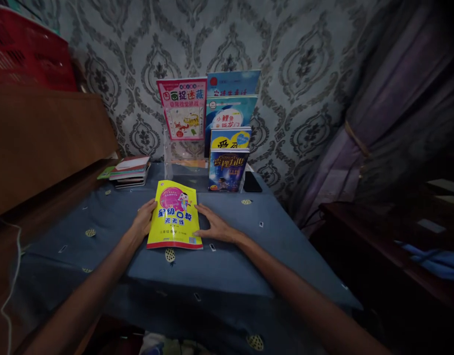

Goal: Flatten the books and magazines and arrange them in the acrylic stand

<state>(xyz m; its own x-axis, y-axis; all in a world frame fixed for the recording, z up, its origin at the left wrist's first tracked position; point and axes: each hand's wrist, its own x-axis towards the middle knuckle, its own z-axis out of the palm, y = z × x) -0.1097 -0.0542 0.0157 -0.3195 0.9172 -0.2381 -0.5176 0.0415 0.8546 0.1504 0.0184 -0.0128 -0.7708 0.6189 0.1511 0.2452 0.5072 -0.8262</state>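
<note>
A yellow workbook [178,228] with a pink circle and a cartoon figure on its cover is held over the front half of the table, its cover slightly bowed. My left hand [144,220] grips its left edge, the fingers partly hidden behind it. On the right edge, my right hand [214,226] holds it with the thumb low and the fingers higher up. Beyond it stands a clear acrylic book rack [184,170]. A pink-bordered picture book [182,111] rests in the rack's upper left, and a dark blue book [227,170] stands at the front of its right column.
A stack of thin books [131,172] lies at the back left of the cloth-covered table [242,261]. Beside the rack is a dark flat phone-like object [252,182]. A wooden cabinet [45,143] flanks the left, a purple curtain [334,143] the right.
</note>
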